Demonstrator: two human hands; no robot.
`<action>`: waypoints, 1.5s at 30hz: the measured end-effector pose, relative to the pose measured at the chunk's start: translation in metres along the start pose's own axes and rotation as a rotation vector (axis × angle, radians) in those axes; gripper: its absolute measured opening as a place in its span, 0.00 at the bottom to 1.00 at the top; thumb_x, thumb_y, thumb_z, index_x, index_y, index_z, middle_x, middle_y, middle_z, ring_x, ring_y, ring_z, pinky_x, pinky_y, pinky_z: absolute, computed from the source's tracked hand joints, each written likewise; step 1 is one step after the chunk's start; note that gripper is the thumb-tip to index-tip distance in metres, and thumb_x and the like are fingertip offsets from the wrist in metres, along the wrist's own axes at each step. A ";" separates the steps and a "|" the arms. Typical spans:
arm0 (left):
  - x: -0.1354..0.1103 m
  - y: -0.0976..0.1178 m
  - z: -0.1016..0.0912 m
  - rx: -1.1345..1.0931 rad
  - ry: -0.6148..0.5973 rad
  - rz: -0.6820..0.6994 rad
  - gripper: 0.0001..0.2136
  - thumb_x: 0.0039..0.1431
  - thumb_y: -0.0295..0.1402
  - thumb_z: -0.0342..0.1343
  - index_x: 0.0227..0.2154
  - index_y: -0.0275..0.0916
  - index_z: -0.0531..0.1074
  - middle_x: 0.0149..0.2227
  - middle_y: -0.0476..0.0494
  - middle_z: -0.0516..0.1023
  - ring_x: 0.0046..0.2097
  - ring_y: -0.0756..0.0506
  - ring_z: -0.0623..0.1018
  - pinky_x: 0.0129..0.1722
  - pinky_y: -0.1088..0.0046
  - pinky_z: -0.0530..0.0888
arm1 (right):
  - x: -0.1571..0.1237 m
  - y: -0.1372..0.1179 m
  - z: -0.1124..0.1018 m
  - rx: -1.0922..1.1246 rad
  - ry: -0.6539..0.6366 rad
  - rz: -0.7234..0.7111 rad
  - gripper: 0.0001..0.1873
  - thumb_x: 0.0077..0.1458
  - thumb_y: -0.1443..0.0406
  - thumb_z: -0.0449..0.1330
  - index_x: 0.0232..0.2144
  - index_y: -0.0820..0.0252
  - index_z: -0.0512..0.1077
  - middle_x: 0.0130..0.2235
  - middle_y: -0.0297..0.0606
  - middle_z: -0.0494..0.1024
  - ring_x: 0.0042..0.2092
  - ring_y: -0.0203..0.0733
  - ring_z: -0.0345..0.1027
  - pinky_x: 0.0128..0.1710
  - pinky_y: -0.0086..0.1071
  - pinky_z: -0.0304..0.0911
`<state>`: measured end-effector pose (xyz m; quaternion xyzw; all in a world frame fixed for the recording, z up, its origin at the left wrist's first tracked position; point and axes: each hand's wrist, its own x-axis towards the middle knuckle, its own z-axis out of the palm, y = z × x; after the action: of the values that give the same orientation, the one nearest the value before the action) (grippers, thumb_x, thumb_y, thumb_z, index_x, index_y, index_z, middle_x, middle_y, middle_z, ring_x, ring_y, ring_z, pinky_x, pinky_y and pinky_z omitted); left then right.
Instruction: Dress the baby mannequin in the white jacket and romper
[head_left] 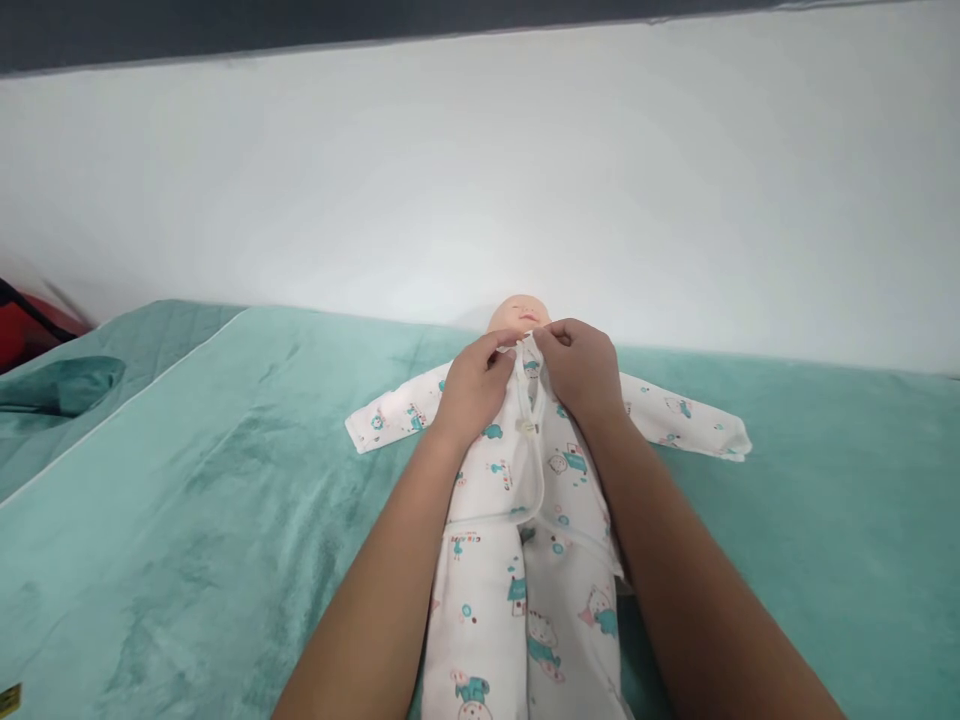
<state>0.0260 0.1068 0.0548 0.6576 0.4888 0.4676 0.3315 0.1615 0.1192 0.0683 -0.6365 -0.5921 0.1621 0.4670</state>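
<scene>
Your left hand and right hand pinching the collar of the white printed cotton romper, on a baby doll, teal velvet bedspread beneath

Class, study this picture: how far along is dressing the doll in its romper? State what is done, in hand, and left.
Done: the doll lies face up on the blanket inside the romper, sleeves spread, front overlapped down the chest. In hand: the left hand and right hand pinch the neckline edges together under the chin. Left: likely the top fastening; whether the snap lower down is closed cannot be told.
</scene>
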 end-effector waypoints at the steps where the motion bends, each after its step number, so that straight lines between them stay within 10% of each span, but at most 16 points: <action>1: -0.001 0.000 0.000 -0.003 0.008 -0.006 0.14 0.62 0.29 0.50 0.47 0.42 0.76 0.50 0.48 0.80 0.48 0.47 0.78 0.54 0.70 0.70 | 0.000 0.001 0.001 -0.004 -0.007 -0.013 0.09 0.52 0.63 0.56 0.24 0.59 0.72 0.28 0.35 0.76 0.32 0.40 0.66 0.35 0.33 0.58; 45: 0.001 -0.006 0.004 -0.016 0.110 0.004 0.13 0.59 0.25 0.50 0.41 0.40 0.78 0.45 0.47 0.82 0.47 0.48 0.79 0.52 0.70 0.72 | -0.002 0.003 -0.004 0.188 -0.201 0.047 0.09 0.49 0.62 0.57 0.22 0.59 0.74 0.25 0.30 0.72 0.30 0.36 0.61 0.32 0.30 0.56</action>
<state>0.0275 0.1101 0.0482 0.6292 0.5010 0.5078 0.3086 0.1656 0.1160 0.0676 -0.5842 -0.6029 0.2905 0.4592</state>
